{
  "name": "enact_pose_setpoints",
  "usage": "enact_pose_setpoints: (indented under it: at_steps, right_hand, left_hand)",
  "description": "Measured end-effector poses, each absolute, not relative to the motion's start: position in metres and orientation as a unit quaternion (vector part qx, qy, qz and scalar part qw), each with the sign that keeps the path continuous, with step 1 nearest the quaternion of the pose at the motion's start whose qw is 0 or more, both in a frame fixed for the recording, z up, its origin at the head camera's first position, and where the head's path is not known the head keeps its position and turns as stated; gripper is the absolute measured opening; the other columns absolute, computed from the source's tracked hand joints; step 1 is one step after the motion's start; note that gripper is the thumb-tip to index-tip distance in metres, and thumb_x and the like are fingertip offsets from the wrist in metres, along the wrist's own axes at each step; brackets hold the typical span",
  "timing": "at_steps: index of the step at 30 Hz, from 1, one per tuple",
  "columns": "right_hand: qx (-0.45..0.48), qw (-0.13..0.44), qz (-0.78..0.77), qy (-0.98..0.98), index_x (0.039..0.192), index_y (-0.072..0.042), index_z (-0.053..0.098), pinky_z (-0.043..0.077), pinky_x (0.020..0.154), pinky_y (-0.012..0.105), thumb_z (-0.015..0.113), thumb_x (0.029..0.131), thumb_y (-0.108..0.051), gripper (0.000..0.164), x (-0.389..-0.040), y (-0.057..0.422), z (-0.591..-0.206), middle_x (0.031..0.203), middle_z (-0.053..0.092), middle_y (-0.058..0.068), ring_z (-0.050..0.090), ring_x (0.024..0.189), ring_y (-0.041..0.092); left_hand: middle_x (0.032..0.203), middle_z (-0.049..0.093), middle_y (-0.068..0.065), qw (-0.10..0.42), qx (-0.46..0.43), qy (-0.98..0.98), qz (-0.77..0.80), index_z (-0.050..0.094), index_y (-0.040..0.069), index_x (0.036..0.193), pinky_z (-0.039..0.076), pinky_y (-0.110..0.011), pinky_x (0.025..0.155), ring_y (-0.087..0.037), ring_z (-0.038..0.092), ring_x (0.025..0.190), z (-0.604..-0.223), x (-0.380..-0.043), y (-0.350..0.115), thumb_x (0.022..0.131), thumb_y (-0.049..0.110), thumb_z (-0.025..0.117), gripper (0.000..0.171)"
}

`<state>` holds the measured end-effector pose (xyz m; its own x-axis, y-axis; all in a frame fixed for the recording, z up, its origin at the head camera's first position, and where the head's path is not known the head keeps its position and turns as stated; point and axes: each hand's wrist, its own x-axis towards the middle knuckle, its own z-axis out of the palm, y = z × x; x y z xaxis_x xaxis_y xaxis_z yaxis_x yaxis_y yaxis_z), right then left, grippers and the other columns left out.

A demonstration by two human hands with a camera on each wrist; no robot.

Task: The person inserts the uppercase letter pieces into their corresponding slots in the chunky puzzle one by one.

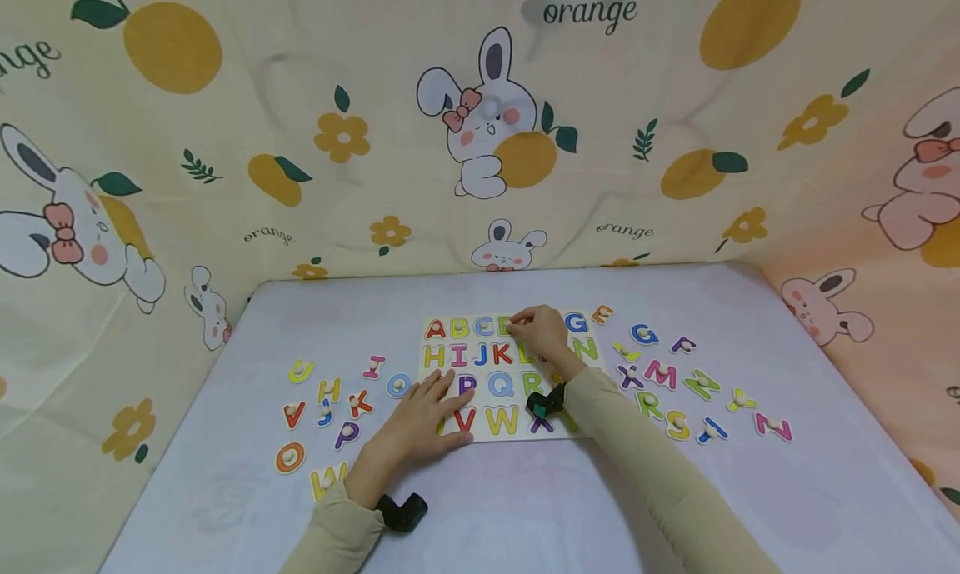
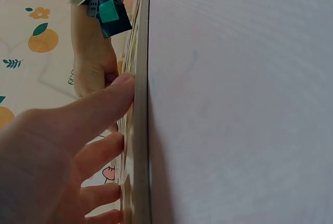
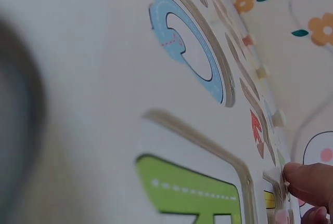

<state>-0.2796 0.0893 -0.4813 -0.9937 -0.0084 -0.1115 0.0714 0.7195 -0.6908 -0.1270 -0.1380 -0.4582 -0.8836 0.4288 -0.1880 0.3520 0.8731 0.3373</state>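
Observation:
A letter puzzle board (image 1: 483,397) lies on the table with printed letter recesses. My right hand (image 1: 542,332) is over its top row, thumb and fingertips pinching at the green letter D (image 1: 504,325), whose right part they hide. In the right wrist view, the fingertips (image 3: 307,180) meet at the board's far side. My left hand (image 1: 423,416) rests on the board's lower left corner with fingers spread. Its thumb (image 2: 112,99) presses near the board's edge in the left wrist view. Knobbed pieces A (image 1: 435,329), B (image 1: 460,328) and C (image 1: 483,326) sit in the top row.
Loose letters lie left of the board, among them an orange O (image 1: 290,457), a yellow W (image 1: 327,480) and a purple P (image 1: 347,435). More lie to the right, including a blue G (image 1: 643,334), a pink M (image 1: 661,374) and a pink N (image 1: 772,426). A printed curtain (image 1: 375,141) stands behind.

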Motion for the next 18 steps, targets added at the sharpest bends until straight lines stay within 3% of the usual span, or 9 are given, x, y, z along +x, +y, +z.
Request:
enact_pose_setpoints:
  at_steps: [7, 14, 18]
  right_hand:
    - [0.018, 0.048, -0.388, 0.92, 0.101, -0.015, 0.076, 0.038, 0.07, 0.023, 0.073, 0.084, -0.037, 0.029, -0.277, 0.095, -0.478, 0.104, 0.072, 0.008, 0.058, 0.089, 0.02]
    - [0.01, 0.017, -0.399, 0.917, 0.103, -0.008, 0.075, 0.034, 0.056, 0.022, 0.072, 0.086, -0.03, 0.028, -0.274, 0.112, -0.473, 0.088, 0.069, 0.012, 0.049, 0.067, 0.015]
    - [0.019, -0.001, -0.413, 0.911, 0.102, -0.008, 0.075, 0.031, 0.056, 0.022, 0.072, 0.086, -0.028, 0.026, -0.272, 0.125, -0.471, 0.079, 0.064, 0.006, 0.045, 0.064, 0.013]
  left_hand:
    - [0.162, 0.024, -0.008, 0.126, 0.204, 0.959, 0.147, 0.04, 0.031, 0.147, 0.021, -0.06, 0.119, -0.035, 0.017, 0.152, -0.459, -0.127, -0.138, 0.088, 0.056, 0.059, 0.067]
    - [0.162, 0.024, -0.009, 0.123, 0.204, 0.96, 0.15, 0.041, 0.03, 0.146, 0.021, -0.06, 0.118, -0.036, 0.017, 0.151, -0.459, -0.126, -0.137, 0.087, 0.056, 0.06, 0.067]
    - [0.162, 0.024, -0.008, 0.122, 0.2, 0.961, 0.148, 0.041, 0.031, 0.146, 0.021, -0.06, 0.119, -0.035, 0.017, 0.151, -0.46, -0.126, -0.137, 0.087, 0.056, 0.06, 0.067]
